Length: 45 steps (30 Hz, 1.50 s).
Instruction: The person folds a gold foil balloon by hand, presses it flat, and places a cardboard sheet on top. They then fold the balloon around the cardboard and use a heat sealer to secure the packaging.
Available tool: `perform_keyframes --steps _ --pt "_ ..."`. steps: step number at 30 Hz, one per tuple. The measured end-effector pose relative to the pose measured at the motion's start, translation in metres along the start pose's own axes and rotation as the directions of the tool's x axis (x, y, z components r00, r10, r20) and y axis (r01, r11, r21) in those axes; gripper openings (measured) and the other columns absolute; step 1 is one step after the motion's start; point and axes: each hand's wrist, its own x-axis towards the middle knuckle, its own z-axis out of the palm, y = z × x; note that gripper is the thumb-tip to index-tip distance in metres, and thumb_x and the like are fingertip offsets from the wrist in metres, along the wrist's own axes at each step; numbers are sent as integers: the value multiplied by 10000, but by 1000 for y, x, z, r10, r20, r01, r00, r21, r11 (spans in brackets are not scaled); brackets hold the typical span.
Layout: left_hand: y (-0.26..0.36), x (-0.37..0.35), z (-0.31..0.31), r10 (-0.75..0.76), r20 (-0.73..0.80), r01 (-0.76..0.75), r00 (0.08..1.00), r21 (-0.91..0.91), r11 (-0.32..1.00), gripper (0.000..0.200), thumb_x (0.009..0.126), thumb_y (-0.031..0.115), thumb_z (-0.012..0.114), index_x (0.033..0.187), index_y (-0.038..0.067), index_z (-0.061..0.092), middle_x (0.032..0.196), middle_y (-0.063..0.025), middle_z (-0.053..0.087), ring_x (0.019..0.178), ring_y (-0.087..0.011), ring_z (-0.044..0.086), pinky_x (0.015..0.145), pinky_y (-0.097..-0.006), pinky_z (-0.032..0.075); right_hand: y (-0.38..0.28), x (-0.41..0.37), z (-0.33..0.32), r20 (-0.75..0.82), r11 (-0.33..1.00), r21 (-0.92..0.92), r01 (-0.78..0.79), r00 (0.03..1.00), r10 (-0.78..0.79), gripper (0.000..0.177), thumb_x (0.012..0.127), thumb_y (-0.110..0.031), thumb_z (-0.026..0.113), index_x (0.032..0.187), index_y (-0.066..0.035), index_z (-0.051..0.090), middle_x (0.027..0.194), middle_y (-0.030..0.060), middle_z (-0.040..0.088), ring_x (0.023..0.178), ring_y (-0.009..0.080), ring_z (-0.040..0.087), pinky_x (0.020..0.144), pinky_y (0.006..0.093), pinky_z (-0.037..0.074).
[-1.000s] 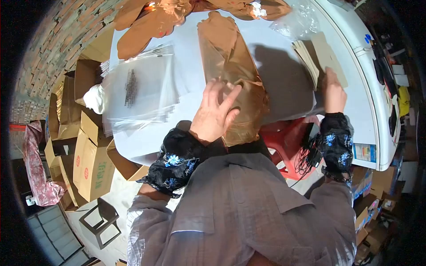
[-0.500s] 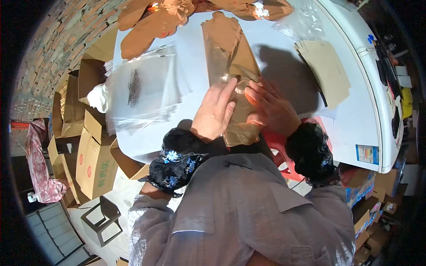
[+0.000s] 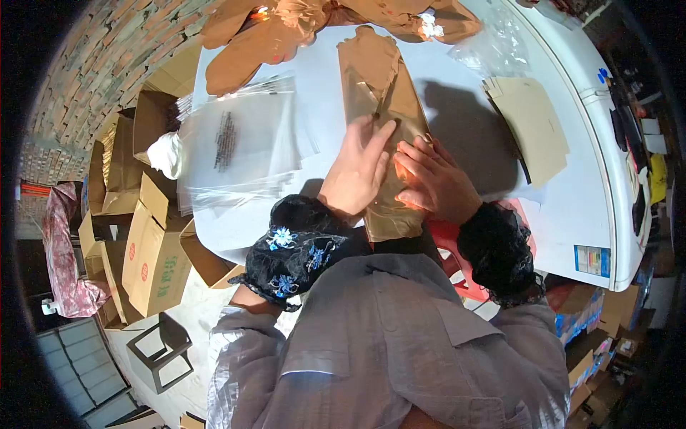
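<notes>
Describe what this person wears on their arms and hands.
The left hand and right hand are bare, no gloves. Each forearm wears a black lacy oversleeve; the left oversleeve shows blue embroidered flowers, the right oversleeve none visible, with a grey shirt above.

I read the packet (image 3: 382,107) as glossy golden brown on a white worktop (image 3: 564,214). Sleeve covers (image 3: 296,250): black lace, blue flower pattern. Bags (image 3: 236,143): clear, black print. Card sheets (image 3: 532,121): tan. Stool (image 3: 450,239): red. Cartons (image 3: 153,264): brown, red and green print. My shirt (image 3: 400,343): grey.
</notes>
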Motion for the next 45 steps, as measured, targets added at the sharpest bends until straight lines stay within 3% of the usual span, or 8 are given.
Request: perform_keyframes --steps 2,5,6,12,30,36,40,45 --pt "-8 7 0 -4 -24 5 1000 53 999 562 795 -84 575 1336 13 462 1304 -257 398 1183 -436 480 1008 -435 427 0 0 -1 16 1000 15 -10 1000 10 631 801 -326 718 1317 -45 488 1390 133 478 1308 358 429 1140 477 278" --pt "-21 25 -6 -80 -2 79 997 181 980 543 783 -79 563 1313 -27 461 1325 -248 441 1207 -429 471 1021 -433 417 1 1 -1 7 1000 25 0 1000 0 622 801 -319 717 1311 -43 493 1379 137 490 1296 359 440 1140 477 279" --pt "-39 22 4 17 -79 6 997 272 962 484 823 -29 559 1298 -47 467 1336 -228 477 1228 -422 459 1040 -443 391 0 1 -1 4 1000 26 1 1000 -1 619 801 -317 717 1309 -42 495 1375 138 494 1292 360 443 1140 476 279" --pt "-65 23 23 12 -33 2 999 386 923 433 873 110 566 1279 -16 480 1329 -194 489 1269 -387 426 1077 -468 330 3 -1 1 -15 1000 8 27 1000 -27 625 811 -390 698 1297 -64 479 1355 129 488 1291 358 435 1140 494 271" --pt "-69 27 17 20 -87 3 996 261 965 403 869 114 601 1264 45 557 1245 -167 560 1149 -371 523 1001 -429 408 -12 7 4 5 995 60 74 997 -75 607 774 -312 743 1278 -53 522 1371 146 479 1302 344 426 1109 433 346" --pt "-59 29 -12 -59 -53 63 997 75 995 444 854 -44 514 1288 46 543 1367 -195 504 1291 -388 453 1084 -430 367 -10 5 9 -2 995 83 59 998 -59 602 781 -303 741 1287 -63 520 1389 137 471 1312 343 424 1109 436 346" --pt "-28 5 -42 -17 78 10 997 87 996 544 797 -134 481 1310 37 528 1406 -186 479 1331 -388 419 1112 -422 345 -13 5 7 26 989 149 3 1000 -7 534 819 -217 701 1304 -66 536 1415 141 463 1338 349 406 1120 448 326" --pt "-20 -26 -42 81 257 -104 963 77 992 521 792 -94 554 1300 19 536 1381 -185 502 1323 -374 431 1104 -421 362 -9 4 10 23 993 117 27 999 -30 592 801 -278 731 1305 -56 513 1401 145 469 1318 353 425 1109 451 340"
